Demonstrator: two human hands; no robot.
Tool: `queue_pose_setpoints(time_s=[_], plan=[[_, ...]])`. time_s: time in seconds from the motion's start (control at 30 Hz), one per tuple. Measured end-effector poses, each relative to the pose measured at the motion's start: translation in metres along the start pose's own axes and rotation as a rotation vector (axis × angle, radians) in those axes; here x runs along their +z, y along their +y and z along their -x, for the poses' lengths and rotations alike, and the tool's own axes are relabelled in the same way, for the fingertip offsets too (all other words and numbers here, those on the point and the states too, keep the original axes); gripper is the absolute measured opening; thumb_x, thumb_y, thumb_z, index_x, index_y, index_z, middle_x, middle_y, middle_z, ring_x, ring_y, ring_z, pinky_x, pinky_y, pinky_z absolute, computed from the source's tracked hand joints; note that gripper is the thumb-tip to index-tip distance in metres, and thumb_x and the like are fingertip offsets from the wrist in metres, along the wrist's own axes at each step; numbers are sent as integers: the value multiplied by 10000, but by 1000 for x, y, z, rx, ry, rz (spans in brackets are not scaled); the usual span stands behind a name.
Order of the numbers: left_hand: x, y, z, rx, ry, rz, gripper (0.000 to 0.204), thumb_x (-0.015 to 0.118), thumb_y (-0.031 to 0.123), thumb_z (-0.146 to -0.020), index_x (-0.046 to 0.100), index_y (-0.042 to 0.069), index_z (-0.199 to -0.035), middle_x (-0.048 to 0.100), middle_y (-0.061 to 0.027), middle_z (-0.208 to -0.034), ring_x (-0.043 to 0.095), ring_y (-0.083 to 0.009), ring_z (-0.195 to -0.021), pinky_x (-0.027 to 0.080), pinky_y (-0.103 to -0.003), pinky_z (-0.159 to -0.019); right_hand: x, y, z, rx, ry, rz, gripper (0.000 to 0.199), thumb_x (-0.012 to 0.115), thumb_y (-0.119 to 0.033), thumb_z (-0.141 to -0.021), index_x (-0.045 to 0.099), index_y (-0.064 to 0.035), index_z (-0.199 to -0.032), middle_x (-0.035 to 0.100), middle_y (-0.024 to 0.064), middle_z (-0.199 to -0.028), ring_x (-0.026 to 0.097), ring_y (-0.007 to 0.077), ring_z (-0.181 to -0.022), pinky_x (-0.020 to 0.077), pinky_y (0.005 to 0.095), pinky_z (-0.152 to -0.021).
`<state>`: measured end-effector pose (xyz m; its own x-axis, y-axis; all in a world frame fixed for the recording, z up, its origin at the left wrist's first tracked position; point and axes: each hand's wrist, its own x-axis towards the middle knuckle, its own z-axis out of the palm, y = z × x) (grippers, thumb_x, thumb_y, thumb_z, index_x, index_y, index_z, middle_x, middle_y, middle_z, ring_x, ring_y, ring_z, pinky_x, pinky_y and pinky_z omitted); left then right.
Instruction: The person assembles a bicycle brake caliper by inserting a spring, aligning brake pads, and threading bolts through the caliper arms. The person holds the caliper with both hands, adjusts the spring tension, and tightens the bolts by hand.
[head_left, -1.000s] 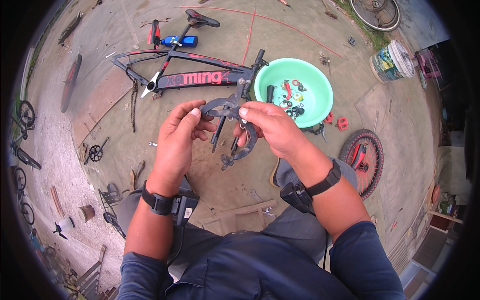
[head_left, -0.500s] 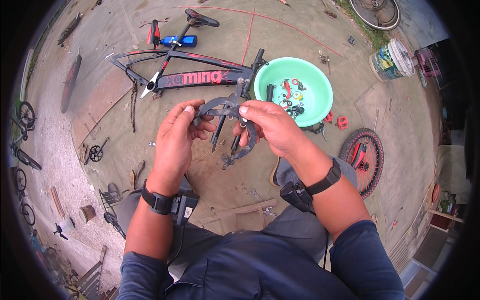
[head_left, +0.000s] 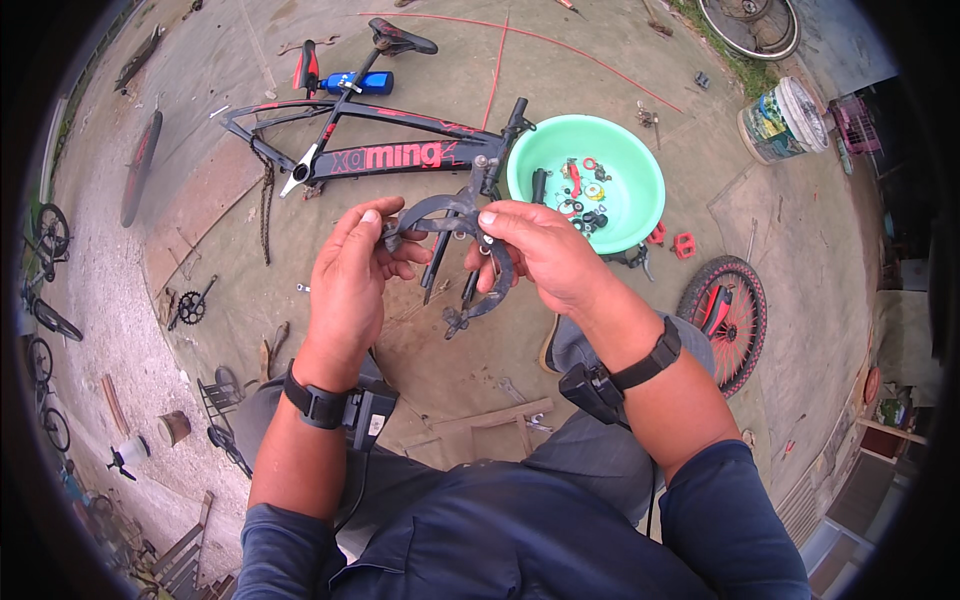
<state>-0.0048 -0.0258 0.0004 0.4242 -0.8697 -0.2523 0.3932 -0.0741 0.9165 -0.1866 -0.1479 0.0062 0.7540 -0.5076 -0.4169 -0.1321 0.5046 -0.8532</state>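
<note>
Both hands hold up a dark, dirty bicycle brake caliper [head_left: 498,284] with two curved arms that meet at a pivot. My left hand [head_left: 345,262] has its fingers bent around the end of the left arm, the thumb resting above it. On the other side, my right hand [head_left: 548,252] pinches the caliper near the pivot, thumb on top and fingers behind. Beyond the hands, a black bicycle frame [head_left: 400,155] with red lettering lies on the ground, saddle [head_left: 405,38] attached. The caliper partly covers the dark tubes below the frame's front end.
A mint-green basin [head_left: 640,205] with small parts stands right of the frame. Red pedals [head_left: 684,245] and a red-spoked wheel [head_left: 735,325] lie farther right. A crankset [head_left: 192,305] lies at left, a wooden piece [head_left: 480,420] near my legs. A paint bucket [head_left: 785,120] stands far right.
My left thumb has shifted slightly to the left on the caliper's end. Otherwise the hands and the caliper stay in nearly the same place.
</note>
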Motion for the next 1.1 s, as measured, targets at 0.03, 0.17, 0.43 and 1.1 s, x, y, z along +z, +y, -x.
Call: queue_pose_setpoints(time_s=[0.03,0.17,0.43,1.1], plan=[[0,0,0,0,1,2,375,395,228,-1050,542,-42,-1264,666,-164,-1010,663,-203,-805,493,-284,-683,0,0,0,1,1,3,249,514,-274,-1015,621,-50,-1037,706,84,-840,679,136,-633,431,230,-535],[0,-2,0,-6,8,1,369,399,228,-1049,544,-40,-1258,666,-163,-1009,666,-204,-799,496,-281,-677,-1,0,0,8,2,14,271,489,-289,-1015,618,-52,-1016,706,92,-841,680,147,-633,439,244,-538],[-1,-3,-1,-16,15,-9,368,406,228,-1047,550,-42,-1250,667,-164,-1009,667,-208,-801,498,-281,-679,-2,-1,0,35,8,-10,285,475,-308,-1011,612,-58,-997,705,101,-843,681,162,-632,440,255,-537],[-2,-4,-1,-24,17,-8,346,414,239,-1050,564,-12,-1237,672,-141,-994,682,-196,-803,499,-283,-692,-3,0,-1,52,2,-53,279,488,-300,-1000,619,-58,-1044,710,104,-842,683,170,-628,440,258,-533]])
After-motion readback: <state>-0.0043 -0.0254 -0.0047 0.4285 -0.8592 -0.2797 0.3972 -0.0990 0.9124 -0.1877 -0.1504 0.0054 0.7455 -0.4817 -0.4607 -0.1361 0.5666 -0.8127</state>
